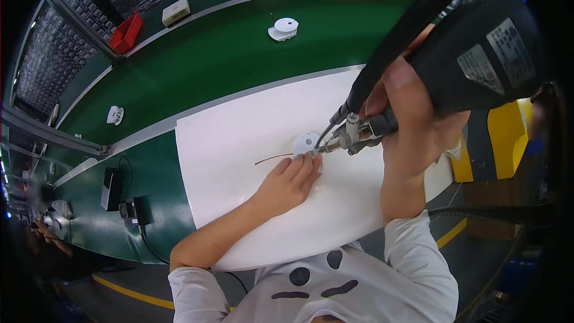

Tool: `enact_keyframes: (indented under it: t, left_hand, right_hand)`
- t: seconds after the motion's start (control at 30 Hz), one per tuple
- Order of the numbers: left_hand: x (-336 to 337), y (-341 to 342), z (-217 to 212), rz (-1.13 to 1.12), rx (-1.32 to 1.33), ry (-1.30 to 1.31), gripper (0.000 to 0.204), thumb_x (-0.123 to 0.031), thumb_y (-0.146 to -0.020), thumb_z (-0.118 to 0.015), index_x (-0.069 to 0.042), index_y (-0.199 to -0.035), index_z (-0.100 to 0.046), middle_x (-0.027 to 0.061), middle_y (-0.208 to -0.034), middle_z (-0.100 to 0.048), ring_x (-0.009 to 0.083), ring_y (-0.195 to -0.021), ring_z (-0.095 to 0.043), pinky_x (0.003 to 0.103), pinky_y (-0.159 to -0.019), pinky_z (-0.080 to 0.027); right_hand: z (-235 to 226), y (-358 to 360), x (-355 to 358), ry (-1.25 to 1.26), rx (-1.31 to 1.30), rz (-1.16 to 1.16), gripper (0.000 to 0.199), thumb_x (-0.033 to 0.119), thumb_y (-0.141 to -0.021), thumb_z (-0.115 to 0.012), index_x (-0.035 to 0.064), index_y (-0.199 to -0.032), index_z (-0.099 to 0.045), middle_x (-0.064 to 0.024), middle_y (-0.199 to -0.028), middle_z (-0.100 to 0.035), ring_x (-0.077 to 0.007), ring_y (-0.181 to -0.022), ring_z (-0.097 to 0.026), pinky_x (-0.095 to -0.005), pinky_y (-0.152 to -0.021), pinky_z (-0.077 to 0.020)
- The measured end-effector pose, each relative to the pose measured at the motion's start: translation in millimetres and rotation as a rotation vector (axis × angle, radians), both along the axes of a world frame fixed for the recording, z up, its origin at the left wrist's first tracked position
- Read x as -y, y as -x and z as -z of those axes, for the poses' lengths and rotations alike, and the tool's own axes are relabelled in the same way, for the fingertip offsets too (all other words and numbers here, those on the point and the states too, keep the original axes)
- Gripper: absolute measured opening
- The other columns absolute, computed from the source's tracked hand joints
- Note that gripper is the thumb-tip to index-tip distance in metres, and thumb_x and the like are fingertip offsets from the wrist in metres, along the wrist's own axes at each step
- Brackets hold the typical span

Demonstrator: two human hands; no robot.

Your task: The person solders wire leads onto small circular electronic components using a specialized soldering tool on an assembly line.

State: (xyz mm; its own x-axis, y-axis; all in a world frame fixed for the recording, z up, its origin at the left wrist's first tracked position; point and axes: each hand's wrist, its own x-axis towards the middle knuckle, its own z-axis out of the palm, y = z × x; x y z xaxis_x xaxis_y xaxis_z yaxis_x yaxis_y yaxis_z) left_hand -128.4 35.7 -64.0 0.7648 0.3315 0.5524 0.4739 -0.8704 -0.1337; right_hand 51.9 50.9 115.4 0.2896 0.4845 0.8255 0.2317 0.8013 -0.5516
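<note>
My right hand [412, 107] grips a black powered screwdriver [478, 48] whose metal tip [326, 146] points down-left onto a small round white disc part [305, 142]. That disc lies on the white work mat [239, 143]. A thin reddish wire [272, 158] runs out from the disc to the left. My left hand [290, 182] rests flat on the mat with its fingertips pressing the disc's near edge. A thick black hose [406, 30] rises from the tool toward the upper right.
A green conveyor belt [227, 54] runs behind the mat and carries two similar white parts [283, 29] [115, 115]. A red bin [125, 33] and a white box [176, 12] sit at the back left. Black adapters [111, 188] lie at the left edge; yellow fixtures [505, 137] stand at right.
</note>
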Motion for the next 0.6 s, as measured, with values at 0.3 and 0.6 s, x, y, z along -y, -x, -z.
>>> enact_keyframes:
  t: [0.3,0.6]
  left_hand:
    - [4.5,2.6,0.9,-0.035,-0.027,-0.11,0.035,-0.02,-0.087,-0.076,0.004,-0.112,-0.07,0.0115,-0.106,-0.065,0.0199,-0.097,-0.062,0.029,-0.069,-0.053]
    - [4.1,4.3,1.1,-0.033,-0.028,-0.101,0.035,-0.02,-0.087,-0.075,0.004,-0.112,-0.07,0.0117,-0.106,-0.064,0.0195,-0.097,-0.062,0.027,-0.066,-0.053]
  right_hand:
    - [5.2,9.1,-2.1,-0.088,-0.02,0.017,0.028,0.006,-0.085,-0.07,-0.0049,-0.109,-0.061,-0.0133,-0.088,-0.071,-0.0166,-0.048,-0.06,-0.0244,-0.044,-0.0477]
    - [7.1,7.8,-3.0,0.008,0.007,-0.043,0.028,0.005,-0.086,-0.069,-0.0038,-0.111,-0.06,-0.0124,-0.088,-0.071,-0.0132,-0.049,-0.061,-0.0233,-0.044,-0.0489]
